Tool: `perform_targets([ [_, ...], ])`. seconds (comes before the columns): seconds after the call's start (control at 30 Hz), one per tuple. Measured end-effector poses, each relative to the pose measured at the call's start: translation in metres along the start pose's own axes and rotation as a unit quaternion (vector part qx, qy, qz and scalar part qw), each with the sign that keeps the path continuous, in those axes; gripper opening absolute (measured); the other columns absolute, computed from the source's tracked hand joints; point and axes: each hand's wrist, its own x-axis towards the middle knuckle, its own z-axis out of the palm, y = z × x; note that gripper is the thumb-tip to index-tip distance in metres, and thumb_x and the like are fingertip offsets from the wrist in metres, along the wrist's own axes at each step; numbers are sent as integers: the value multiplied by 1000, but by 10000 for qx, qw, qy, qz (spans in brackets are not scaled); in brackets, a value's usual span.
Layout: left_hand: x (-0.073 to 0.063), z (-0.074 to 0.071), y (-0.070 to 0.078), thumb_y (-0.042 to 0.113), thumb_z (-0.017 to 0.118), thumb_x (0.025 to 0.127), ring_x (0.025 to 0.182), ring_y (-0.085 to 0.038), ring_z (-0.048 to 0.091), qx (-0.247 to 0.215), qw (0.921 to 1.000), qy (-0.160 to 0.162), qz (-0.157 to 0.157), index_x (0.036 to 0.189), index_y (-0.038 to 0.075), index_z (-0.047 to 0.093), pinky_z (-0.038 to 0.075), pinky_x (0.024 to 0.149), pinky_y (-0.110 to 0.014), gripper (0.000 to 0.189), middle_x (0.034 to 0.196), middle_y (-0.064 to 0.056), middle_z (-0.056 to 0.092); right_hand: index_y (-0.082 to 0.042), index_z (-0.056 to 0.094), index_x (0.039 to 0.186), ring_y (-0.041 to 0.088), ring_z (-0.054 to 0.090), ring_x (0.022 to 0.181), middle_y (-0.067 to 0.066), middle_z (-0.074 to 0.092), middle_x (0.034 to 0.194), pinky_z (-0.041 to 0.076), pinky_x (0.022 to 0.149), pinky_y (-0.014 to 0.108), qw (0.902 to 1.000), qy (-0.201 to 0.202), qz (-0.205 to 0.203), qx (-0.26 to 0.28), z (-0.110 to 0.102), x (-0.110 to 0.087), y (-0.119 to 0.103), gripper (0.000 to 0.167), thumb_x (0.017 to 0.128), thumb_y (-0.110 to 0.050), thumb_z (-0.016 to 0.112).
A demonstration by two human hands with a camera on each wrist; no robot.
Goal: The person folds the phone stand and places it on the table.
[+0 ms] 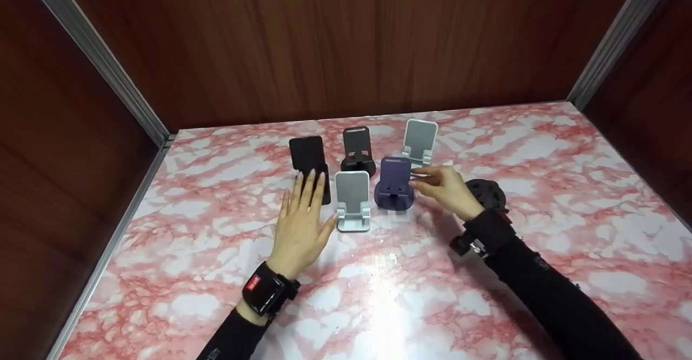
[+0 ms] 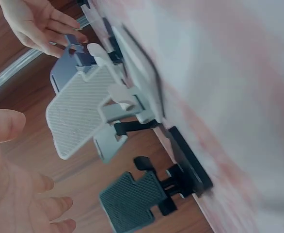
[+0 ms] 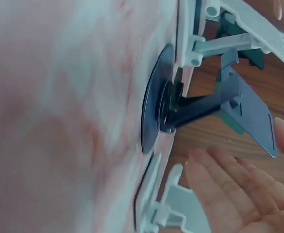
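My left hand [image 1: 303, 227] reaches over the front of a black phone stand [image 1: 307, 153] with its fingers spread fairly straight. In the left wrist view a gap shows between those fingers and the black stand [image 2: 132, 199]. Just right of that hand stands a white phone stand [image 1: 352, 192] with a grey pad. My right hand [image 1: 446, 190] is at the right edge of a purple phone stand [image 1: 396, 173] on a round base. In the right wrist view its thumb is close to the purple plate [image 3: 253, 114], the other fingers extended; contact is unclear.
Behind these stand a dark phone stand [image 1: 357, 139] on a round base and another white phone stand [image 1: 420, 135]. A black rounded object [image 1: 486, 193] lies by my right wrist, partly hidden. Wood-grain panels [image 1: 346, 41] enclose the red-and-white marbled table [image 1: 216, 273].
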Motion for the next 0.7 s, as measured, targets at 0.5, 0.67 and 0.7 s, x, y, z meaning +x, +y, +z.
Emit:
perform_targets([
  [0.5, 20, 4, 35, 43, 46, 101, 147, -30, 0, -1, 9993, -307, 227, 156, 8, 9, -1, 118, -45, 76, 160, -13, 6, 16, 60, 109, 10, 64, 73, 24, 68, 93, 57, 66, 22, 9931, 706, 53, 933, 26, 12, 3, 23, 88, 8, 64],
  [0.67, 26, 7, 46, 43, 48, 100, 147, -29, 1, -149, 9988, -282, 359, 156, 7, 11, -1, 118, -45, 76, 161, -12, 6, 18, 59, 109, 9, 65, 73, 21, 67, 92, 58, 70, 28, 9899, 727, 225, 1199, 26, 13, 4, 22, 88, 12, 62],
  [0.7, 27, 8, 48, 43, 48, 100, 147, -29, 1, -186, 9987, -273, 376, 156, 7, 11, -1, 118, -45, 76, 161, -12, 7, 17, 59, 110, 9, 65, 73, 22, 67, 92, 58, 70, 29, 9897, 704, 248, 1220, 25, 13, 3, 22, 88, 12, 62],
])
